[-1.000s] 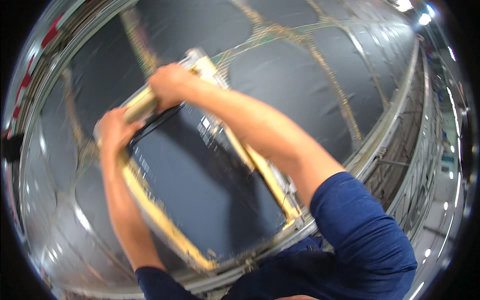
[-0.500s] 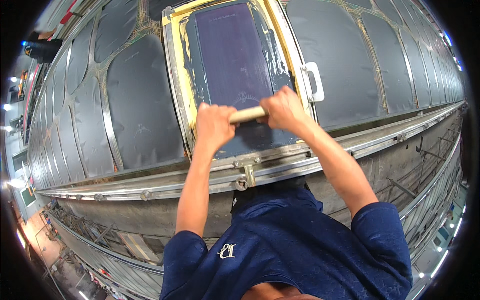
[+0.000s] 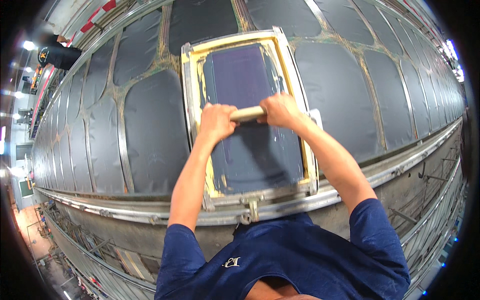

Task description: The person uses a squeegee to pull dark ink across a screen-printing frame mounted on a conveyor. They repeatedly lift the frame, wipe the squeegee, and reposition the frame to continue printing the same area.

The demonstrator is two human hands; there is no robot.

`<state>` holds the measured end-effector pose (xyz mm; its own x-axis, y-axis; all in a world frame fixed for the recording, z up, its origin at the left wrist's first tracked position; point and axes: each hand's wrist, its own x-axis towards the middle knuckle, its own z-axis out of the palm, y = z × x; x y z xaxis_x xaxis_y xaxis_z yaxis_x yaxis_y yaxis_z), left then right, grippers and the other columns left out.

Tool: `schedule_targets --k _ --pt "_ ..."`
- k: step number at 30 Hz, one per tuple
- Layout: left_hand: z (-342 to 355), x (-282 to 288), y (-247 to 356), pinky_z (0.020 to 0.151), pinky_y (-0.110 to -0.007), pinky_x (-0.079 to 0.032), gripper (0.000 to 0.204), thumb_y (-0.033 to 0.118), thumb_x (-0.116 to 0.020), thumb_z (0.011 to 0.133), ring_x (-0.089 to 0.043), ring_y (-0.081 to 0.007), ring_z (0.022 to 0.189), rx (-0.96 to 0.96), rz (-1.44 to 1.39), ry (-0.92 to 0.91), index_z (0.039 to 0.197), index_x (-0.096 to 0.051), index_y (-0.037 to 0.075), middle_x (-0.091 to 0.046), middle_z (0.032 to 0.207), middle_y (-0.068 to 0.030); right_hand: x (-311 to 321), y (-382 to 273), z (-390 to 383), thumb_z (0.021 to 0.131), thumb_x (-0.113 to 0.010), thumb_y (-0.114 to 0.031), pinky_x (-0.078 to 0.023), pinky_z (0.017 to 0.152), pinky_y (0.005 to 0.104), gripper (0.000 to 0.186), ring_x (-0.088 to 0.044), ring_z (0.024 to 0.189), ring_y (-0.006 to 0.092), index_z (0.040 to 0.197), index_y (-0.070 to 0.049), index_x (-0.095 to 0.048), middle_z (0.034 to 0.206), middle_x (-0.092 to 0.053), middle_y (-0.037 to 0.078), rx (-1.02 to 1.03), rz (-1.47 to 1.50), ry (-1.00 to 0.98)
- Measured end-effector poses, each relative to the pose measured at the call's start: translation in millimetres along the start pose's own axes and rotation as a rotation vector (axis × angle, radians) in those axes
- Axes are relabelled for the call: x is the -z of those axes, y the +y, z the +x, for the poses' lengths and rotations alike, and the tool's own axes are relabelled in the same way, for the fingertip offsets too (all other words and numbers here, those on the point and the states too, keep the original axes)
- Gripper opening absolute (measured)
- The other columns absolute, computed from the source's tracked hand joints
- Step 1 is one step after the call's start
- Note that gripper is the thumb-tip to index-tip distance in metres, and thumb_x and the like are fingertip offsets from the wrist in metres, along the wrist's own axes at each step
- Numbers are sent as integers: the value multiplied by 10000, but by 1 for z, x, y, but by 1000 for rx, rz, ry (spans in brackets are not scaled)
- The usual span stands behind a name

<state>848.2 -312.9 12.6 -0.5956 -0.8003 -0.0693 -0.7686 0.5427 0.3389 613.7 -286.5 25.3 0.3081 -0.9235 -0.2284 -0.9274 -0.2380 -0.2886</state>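
My left hand [image 3: 216, 121] and my right hand [image 3: 281, 109] are both closed round the pale wooden handle of a squeegee [image 3: 248, 114], one at each end. My forearms hide part of what lies below, and the squeegee's blade cannot be made out. It stands about midway along a printing screen [image 3: 188, 75], a metal frame edged inside with yellow tape. Dark blue-purple mesh [image 3: 240, 75] fills the screen, with dark ink smeared along its sides. A white handle [image 3: 316, 117] sticks out from the frame's right side, beside my right wrist.
Dark cut panels [image 3: 154, 130] cover the long table left, right and beyond the screen. A metal rail [image 3: 360, 182] with bolts runs along the near edge, where a bracket [image 3: 253, 210] on the frame meets it. Another person [image 3: 57, 52] stands at the far left.
My hands and the squeegee have moved away from the screen's near end to about its middle. My view has shifted, so the whole frame now shows.
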Motion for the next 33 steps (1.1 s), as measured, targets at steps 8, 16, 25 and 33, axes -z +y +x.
schedule_targets --k 8,16,25,33 --pt "222 43 -121 917 -478 -544 425 341 -883 696 -710 -361 1000 12 126 72 1066 -775 163 -759 989 -144 64 98 230 743 -870 -486 -580 837 468 481 -729 935 374 1001 -92 -771 933 -750 178 13 -14 13" --pt "279 40 -145 805 -430 -554 488 369 -900 671 -736 -325 891 62 28 -5 1104 -777 180 -771 909 -107 80 113 277 717 -871 -438 -591 769 457 457 -738 879 386 927 -41 -786 890 -750 208 -35 -130 -9" --pt "221 30 -119 834 -438 -568 551 399 -903 671 -729 -352 928 49 158 117 1169 -768 207 -766 956 -146 53 99 233 711 -889 -418 -567 776 467 426 -721 866 390 950 -85 -774 874 -745 182 78 -60 106" --pt "49 -7 -28 844 -427 -517 274 327 -840 731 -725 -310 861 5 51 58 978 -791 219 -761 854 -92 -8 31 59 750 -859 -383 -568 729 474 304 -726 842 349 876 -125 -760 843 -741 135 7 -44 19"
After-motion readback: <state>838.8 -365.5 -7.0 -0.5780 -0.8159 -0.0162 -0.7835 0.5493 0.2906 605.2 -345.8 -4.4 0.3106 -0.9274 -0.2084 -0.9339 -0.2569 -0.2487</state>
